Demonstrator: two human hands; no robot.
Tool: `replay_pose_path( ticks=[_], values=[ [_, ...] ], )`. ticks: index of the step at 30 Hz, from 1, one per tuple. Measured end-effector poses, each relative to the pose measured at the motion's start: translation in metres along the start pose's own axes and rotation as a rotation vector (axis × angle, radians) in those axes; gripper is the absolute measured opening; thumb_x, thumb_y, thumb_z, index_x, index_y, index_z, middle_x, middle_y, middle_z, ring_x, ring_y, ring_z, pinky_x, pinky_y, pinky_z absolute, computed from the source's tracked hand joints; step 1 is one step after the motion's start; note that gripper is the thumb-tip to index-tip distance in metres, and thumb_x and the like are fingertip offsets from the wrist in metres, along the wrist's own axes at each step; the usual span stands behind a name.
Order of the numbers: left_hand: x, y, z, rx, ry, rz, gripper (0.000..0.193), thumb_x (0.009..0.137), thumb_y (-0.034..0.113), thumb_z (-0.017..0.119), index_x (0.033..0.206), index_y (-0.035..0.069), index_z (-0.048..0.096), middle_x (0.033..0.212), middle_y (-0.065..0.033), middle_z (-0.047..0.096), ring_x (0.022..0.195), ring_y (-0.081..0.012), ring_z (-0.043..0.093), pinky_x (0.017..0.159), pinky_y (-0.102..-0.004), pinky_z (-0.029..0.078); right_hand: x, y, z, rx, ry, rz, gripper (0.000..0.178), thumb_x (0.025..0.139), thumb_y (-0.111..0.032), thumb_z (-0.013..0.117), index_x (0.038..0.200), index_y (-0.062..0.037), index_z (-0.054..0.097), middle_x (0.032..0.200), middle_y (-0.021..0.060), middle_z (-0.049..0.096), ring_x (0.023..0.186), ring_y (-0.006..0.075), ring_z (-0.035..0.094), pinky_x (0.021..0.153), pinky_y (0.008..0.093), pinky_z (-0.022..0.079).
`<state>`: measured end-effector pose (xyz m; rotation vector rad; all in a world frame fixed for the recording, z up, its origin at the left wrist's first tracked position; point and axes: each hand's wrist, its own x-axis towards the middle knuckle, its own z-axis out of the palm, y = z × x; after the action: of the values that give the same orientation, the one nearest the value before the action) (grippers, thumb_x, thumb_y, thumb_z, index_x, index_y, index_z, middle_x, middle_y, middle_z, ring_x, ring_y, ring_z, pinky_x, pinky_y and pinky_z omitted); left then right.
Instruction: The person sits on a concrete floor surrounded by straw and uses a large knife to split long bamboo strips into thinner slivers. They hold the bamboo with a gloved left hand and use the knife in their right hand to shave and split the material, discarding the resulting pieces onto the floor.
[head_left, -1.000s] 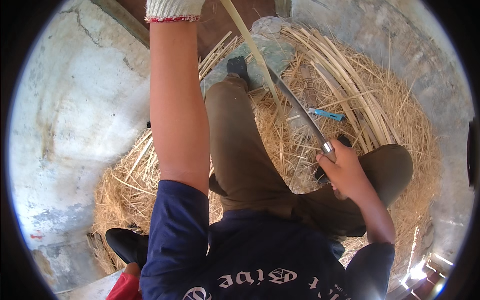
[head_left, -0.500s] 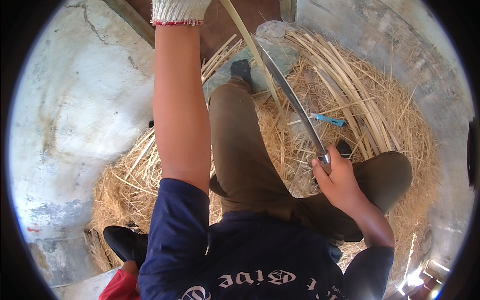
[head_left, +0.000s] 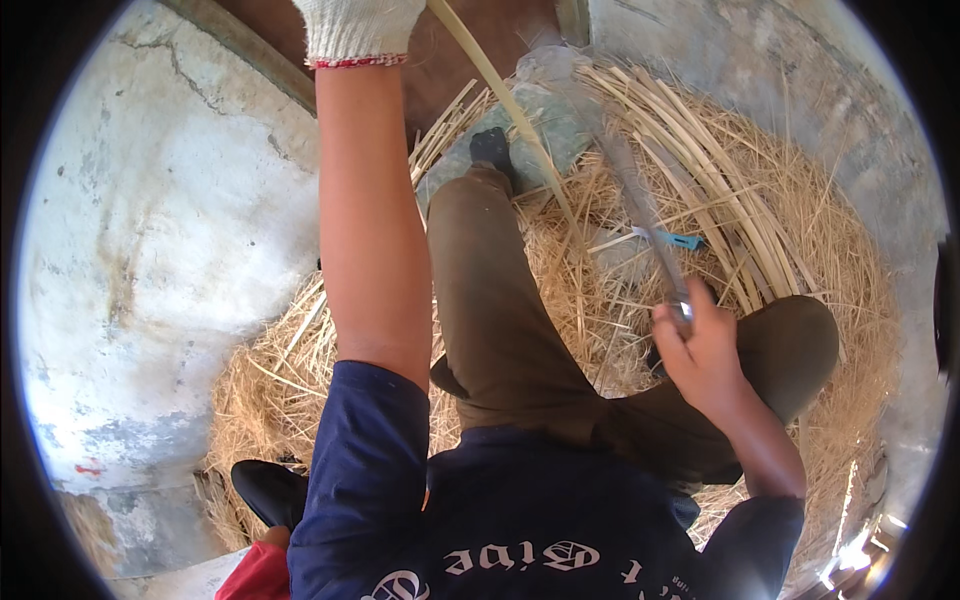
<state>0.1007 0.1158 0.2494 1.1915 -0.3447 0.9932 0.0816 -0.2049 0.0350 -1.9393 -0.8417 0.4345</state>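
Note:
My right hand (head_left: 703, 350) is closed round the handle of a long machete (head_left: 640, 190). Its curved blade points up and away, blurred by motion. At the top edge is my left hand (head_left: 362, 32) in a white knitted glove with a red cuff edge; its fingers are cut off by the picture. A pale, flat bamboo strip (head_left: 505, 98) rises past the glove's right side and out of view, slanting down to the shavings between my legs. A gap shows between strip and blade.
Bamboo shavings (head_left: 265, 395) cover the floor round my legs. At the right lie a bundle of long split strips (head_left: 715, 185) and a blue cutter knife (head_left: 680, 241). A worn concrete wall (head_left: 190, 240) curves about me; a person's red clothing (head_left: 258, 572) shows at lower left.
My right hand and the machete have moved right, and the blade has come away from the bamboo strip. The whole view has shifted slightly.

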Motion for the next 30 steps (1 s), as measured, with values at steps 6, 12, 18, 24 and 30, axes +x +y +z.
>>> replay_pose_path(
  ticks=[6,12,18,24,30],
  values=[
    [-0.001,-0.001,-0.014,-0.131,-0.059,-0.035,0.048,0.108,0.050,0.051,0.070,0.023,0.039,0.056,0.0096,0.024,0.043,-0.0071,0.022,0.040,-0.0257,0.017,0.009,-0.002,-0.016,0.344,-0.298,0.245,0.016,0.098,-0.012,0.060,0.101,0.0015,0.052,0.062,0.0072,0.056,0.045,0.0141,0.055,0.045,0.0320,0.045],
    [0.002,0.001,-0.018,-0.158,-0.130,-0.071,0.048,0.107,0.051,0.052,0.071,0.022,0.040,0.056,0.0096,0.024,0.043,-0.0071,0.022,0.039,-0.0254,0.016,-0.001,-0.005,-0.011,0.605,-0.016,0.141,0.010,0.099,-0.008,0.062,0.101,-0.0028,0.053,0.064,-0.0003,0.055,0.041,0.0081,0.049,0.041,0.0267,0.041],
    [0.004,-0.005,-0.006,-0.177,-0.043,-0.114,0.048,0.108,0.051,0.051,0.071,0.022,0.039,0.056,0.0097,0.025,0.043,-0.0067,0.021,0.039,-0.0251,0.016,0.006,0.026,0.001,-0.058,-0.148,-0.038,0.018,0.098,-0.014,0.064,0.095,0.0000,0.053,0.064,0.0026,0.056,0.046,0.0109,0.055,0.045,0.0311,0.045],
    [0.004,0.001,-0.018,-0.127,-0.086,-0.051,0.049,0.107,0.051,0.052,0.070,0.023,0.038,0.057,0.0097,0.025,0.043,-0.0071,0.021,0.040,-0.0251,0.017,0.009,0.003,-0.013,0.363,-0.305,0.504,0.018,0.097,-0.014,0.064,0.095,0.0012,0.054,0.064,0.0043,0.057,0.056,0.0098,0.059,0.055,0.0335,0.047],
    [-0.004,-0.015,-0.012,-0.104,0.034,-0.080,0.047,0.108,0.052,0.049,0.072,0.022,0.041,0.057,0.0091,0.028,0.043,-0.0078,0.023,0.040,-0.0267,0.017,-0.001,0.003,-0.001,0.245,0.088,0.077,0.016,0.097,-0.011,0.063,0.098,0.0021,0.054,0.064,0.0057,0.058,0.056,0.0078,0.052,0.055,0.0296,0.043]
  ],
)
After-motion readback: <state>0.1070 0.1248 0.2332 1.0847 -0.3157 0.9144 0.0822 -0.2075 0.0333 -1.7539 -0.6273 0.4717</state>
